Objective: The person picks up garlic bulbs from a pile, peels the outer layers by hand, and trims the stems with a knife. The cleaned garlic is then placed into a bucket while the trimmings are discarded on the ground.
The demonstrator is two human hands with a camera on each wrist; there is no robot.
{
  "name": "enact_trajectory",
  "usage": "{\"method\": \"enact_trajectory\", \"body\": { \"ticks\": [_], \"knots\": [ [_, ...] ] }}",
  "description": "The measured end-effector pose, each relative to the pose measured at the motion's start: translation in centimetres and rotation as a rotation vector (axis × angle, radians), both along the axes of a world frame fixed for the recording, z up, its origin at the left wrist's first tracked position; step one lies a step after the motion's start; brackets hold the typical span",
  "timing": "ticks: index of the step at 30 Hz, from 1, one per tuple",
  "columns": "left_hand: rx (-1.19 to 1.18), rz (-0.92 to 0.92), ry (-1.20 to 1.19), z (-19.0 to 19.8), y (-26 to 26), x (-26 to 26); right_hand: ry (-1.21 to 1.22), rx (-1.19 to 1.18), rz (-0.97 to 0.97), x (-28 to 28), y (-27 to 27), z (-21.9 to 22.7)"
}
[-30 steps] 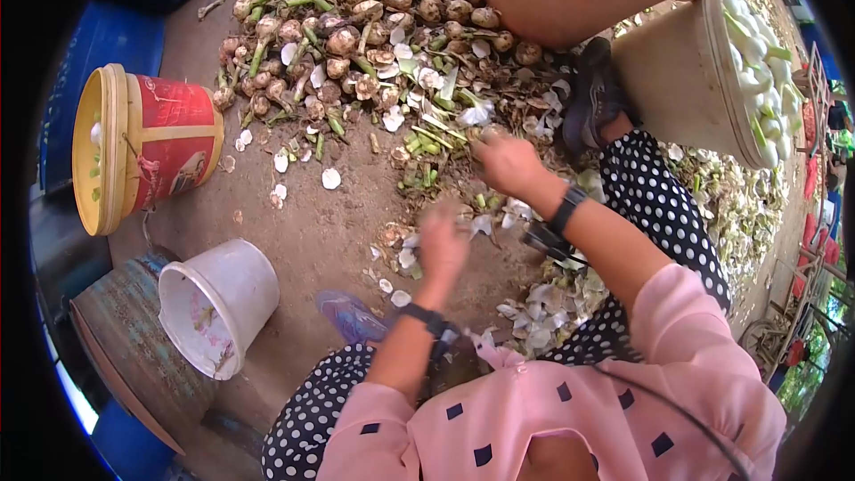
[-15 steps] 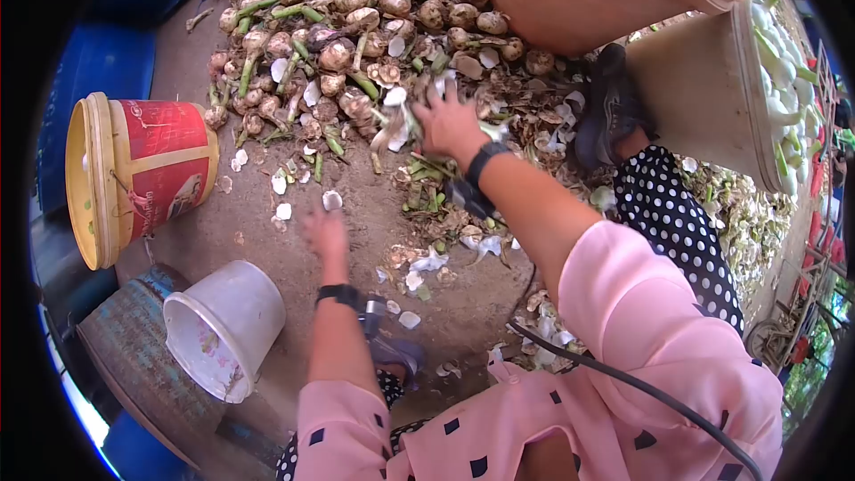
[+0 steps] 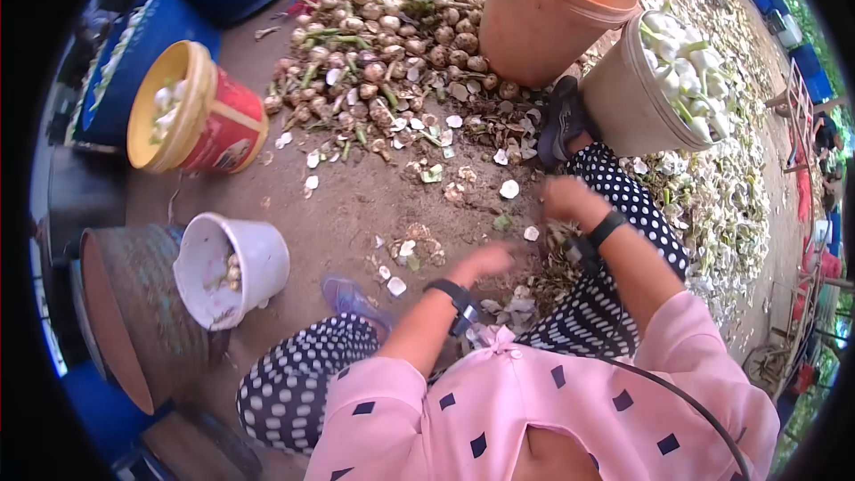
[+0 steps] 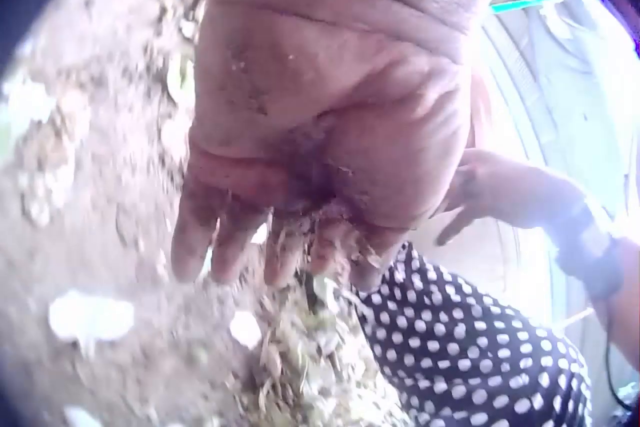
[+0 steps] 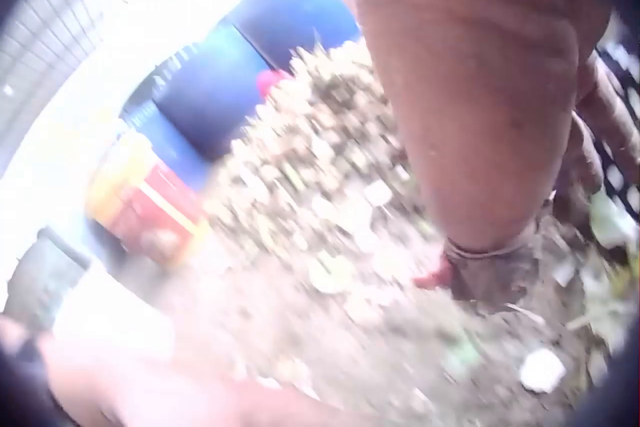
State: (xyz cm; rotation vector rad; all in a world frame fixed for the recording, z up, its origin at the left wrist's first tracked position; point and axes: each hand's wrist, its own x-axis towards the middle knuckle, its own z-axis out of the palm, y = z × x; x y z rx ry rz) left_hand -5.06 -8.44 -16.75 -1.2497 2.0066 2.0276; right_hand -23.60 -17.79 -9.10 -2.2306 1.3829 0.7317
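The left hand (image 3: 485,263), blurred in the head view, is held over the ground in front of the body. In the left wrist view its dirty palm (image 4: 320,107) faces the camera, fingers loosely bent, with bits of debris around the fingertips and nothing held. The right hand (image 3: 570,200) is beside the knee, above a heap of leafy scraps (image 3: 561,254). Its fingers hang loosely apart in the left wrist view. A dark wrap covers a digit tip (image 5: 495,272) in the right wrist view. Soil-covered bulbs (image 3: 383,27) lie piled farther forward.
A white bucket (image 3: 258,258) with a few bulbs and a red-yellow bucket (image 3: 236,129) stand left. An orange bucket (image 3: 543,27) and a cream bucket (image 3: 623,93) full of white bulbs stand right. White peelings (image 3: 509,189) dot the ground; a shoe (image 3: 561,125) rests beside the pile.
The head view has shifted. The right hand has moved from the pile back to beside the knee; the left has moved right, away from the white bucket, where bulbs now show inside.
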Motion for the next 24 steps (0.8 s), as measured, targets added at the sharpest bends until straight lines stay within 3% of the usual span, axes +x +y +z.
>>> {"method": "enact_trajectory", "body": {
  "ticks": [1,2,3,4,5,6,8,10,12,17,19,20,22,23,24],
  "knots": [
    [-0.147,0.065,-0.233,2.4,-0.8,1.9,-0.062,-0.103,-0.004,0.8,-1.1,4.2],
    [-0.192,0.245,-0.312,2.3,-2.3,6.5,-0.375,-0.362,-0.003,0.3,-1.6,11.2],
    [-0.290,0.440,-0.360,4.2,-1.9,8.6,-0.389,-0.453,0.015,-0.3,-1.7,14.3],
    [-0.387,0.545,-0.225,3.5,-2.4,11.6,-0.413,-0.416,-0.053,-0.9,-0.9,18.1],
    [-0.628,0.574,-0.299,4.0,-2.5,14.3,-0.360,-0.445,-0.068,-0.8,1.0,22.5],
    [-0.322,0.736,-0.246,10.2,-1.6,15.4,-0.317,-0.514,-0.058,-2.3,1.8,24.4],
    [-0.302,0.848,-0.232,10.8,-2.2,20.1,-0.253,-0.570,-0.017,-5.8,3.1,27.7],
    [-0.242,0.965,-0.184,15.4,-0.1,22.2,-0.182,-0.615,0.012,-8.0,5.2,30.2],
    [-0.203,1.094,0.053,19.5,1.9,23.7,-0.161,-0.540,-0.103,-8.9,6.7,31.3],
    [-0.214,1.119,0.067,22.5,2.5,26.5,-0.210,-0.392,-0.196,-12.2,6.5,25.3],
    [-0.189,1.101,0.090,21.5,1.8,27.3,-0.125,-0.288,-0.159,-13.6,4.9,19.2],
    [-0.172,1.060,0.108,20.4,0.9,27.9,-0.104,-0.346,-0.102,-14.4,4.4,14.9],
    [-0.114,1.012,0.091,18.2,-0.7,28.6,-0.122,-0.121,-0.242,-13.4,4.1,7.9],
    [-0.117,1.004,0.035,17.7,-1.3,28.0,-0.031,-0.105,-0.141,-11.4,4.6,5.6],
    [-0.120,1.007,-0.027,17.2,-1.7,27.9,-0.067,-0.070,-0.206,-10.1,5.0,3.5]
  ]
}}
